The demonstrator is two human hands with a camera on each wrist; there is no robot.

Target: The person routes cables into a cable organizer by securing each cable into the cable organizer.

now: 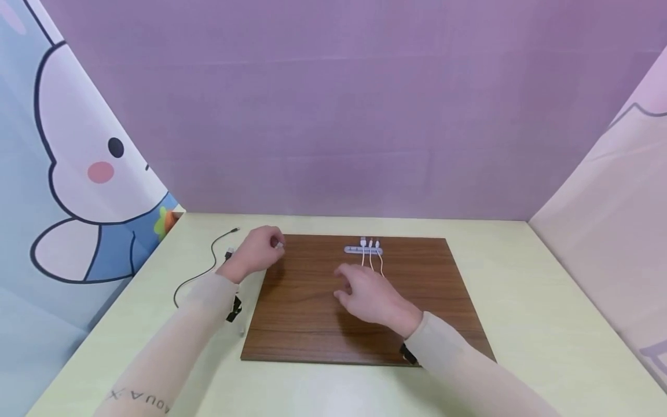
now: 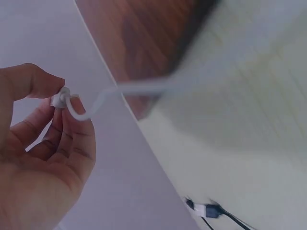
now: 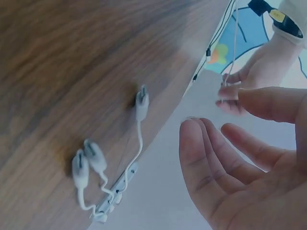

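My left hand [image 1: 256,250] pinches the white plug [image 2: 58,99] of a cable between thumb and fingers, above the far left corner of the brown wooden board [image 1: 307,307]. From that plug a white cable [image 2: 144,87] curves away, blurred, in the left wrist view. My right hand [image 1: 372,294] hovers over the board's middle, thumb and fingers apart, holding nothing. Just beyond it, near the board's far edge, lies a light cable clip strip [image 1: 354,250] with three white cables in it. Their white plugs [image 3: 142,103] show in the right wrist view.
Left of the board, a thin black cable [image 1: 212,255] curves over the pale table [image 1: 521,301]. A black-and-silver USB plug [image 2: 207,210] lies near it. A purple cloth [image 1: 339,133] stands behind the table, with printed cloths at both sides.
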